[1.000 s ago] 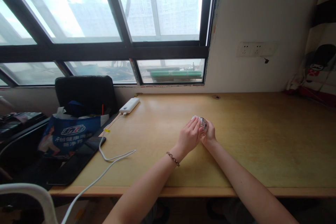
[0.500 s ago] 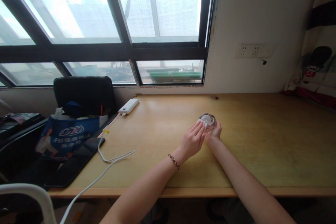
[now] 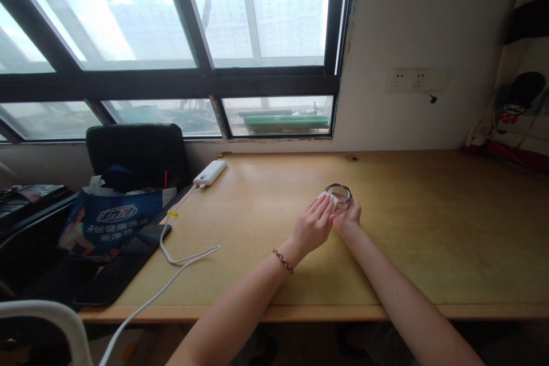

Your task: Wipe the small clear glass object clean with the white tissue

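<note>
A small, round, clear glass ashtray (image 3: 342, 193) with a wavy rim is held above the wooden desk, tilted so that its inside faces me. My right hand (image 3: 350, 215) grips it from below and the right side. A white tissue (image 3: 333, 199) lies under the fingertips of my left hand (image 3: 315, 222), pressed against the ashtray's left rim. Those fingers are close together and hide most of the tissue. A braided bracelet (image 3: 283, 261) circles my left wrist.
On the desk (image 3: 429, 251), a white power bank (image 3: 210, 172) lies at the left edge, with a white cable (image 3: 171, 263) running toward me. A black chair (image 3: 136, 151) holding a blue bag (image 3: 115, 217) stands left. Window and wall sockets (image 3: 409, 80) are behind.
The tissue and my left fingers have shifted slightly left to the ashtray's rim, so more of its inside shows. My right hand keeps its hold.
</note>
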A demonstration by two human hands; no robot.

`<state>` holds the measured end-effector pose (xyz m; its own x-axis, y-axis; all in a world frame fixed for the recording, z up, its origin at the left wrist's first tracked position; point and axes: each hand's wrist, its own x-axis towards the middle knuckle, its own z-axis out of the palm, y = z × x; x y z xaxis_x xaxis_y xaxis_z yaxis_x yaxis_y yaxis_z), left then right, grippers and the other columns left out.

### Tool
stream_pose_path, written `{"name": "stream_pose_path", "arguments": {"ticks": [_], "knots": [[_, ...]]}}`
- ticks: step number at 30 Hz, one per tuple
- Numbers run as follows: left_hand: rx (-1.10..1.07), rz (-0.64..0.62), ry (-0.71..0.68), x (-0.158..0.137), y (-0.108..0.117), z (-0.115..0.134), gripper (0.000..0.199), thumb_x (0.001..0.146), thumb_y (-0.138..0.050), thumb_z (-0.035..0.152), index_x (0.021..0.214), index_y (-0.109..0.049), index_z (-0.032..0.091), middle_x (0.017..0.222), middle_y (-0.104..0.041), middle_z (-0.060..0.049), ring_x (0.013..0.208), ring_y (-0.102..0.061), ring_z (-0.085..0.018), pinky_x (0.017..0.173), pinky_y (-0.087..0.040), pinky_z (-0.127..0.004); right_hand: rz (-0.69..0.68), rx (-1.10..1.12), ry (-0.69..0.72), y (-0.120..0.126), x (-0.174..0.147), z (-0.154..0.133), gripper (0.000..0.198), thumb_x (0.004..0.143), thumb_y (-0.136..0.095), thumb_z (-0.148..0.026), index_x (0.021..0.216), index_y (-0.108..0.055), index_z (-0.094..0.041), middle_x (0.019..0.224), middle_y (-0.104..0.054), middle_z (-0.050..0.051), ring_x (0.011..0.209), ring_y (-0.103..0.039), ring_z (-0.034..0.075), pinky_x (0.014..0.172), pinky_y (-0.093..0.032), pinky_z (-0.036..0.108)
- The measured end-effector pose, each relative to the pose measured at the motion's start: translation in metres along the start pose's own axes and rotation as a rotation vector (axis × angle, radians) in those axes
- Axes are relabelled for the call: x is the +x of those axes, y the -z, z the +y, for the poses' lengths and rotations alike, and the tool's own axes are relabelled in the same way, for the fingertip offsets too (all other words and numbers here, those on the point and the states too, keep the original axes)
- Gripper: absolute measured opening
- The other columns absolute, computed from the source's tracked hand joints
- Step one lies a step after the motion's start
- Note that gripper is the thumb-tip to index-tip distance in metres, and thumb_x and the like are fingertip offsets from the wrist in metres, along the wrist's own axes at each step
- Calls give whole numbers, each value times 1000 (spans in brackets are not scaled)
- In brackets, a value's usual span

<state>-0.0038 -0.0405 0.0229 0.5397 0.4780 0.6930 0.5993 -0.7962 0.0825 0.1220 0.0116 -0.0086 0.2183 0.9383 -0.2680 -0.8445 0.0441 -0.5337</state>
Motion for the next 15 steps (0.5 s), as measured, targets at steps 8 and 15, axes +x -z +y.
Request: {"name": "stream_pose_path", "arguments": {"ticks": [8,15], "knots": [[-538,190,516,-3,-9,-10,39,89,-24,31,110,-55,18,110,-59,-4,100,-56,-17,84,-47,-35,-171,-124,-219,-7,-14,-11,35,72,-37,-38,79,-61,-13,72,-66,12,61,-62,22,50,-47,35],[-940,272,702,1,-8,-17,42,87,-29,37,109,-56,13,108,-60,-6,100,-55,-19,89,-41,-37,-244,-361,-280,-7,-17,-7,39,72,-40,-45,92,-58,-17,85,-66,9,51,-62,22,43,-45,35]]}}
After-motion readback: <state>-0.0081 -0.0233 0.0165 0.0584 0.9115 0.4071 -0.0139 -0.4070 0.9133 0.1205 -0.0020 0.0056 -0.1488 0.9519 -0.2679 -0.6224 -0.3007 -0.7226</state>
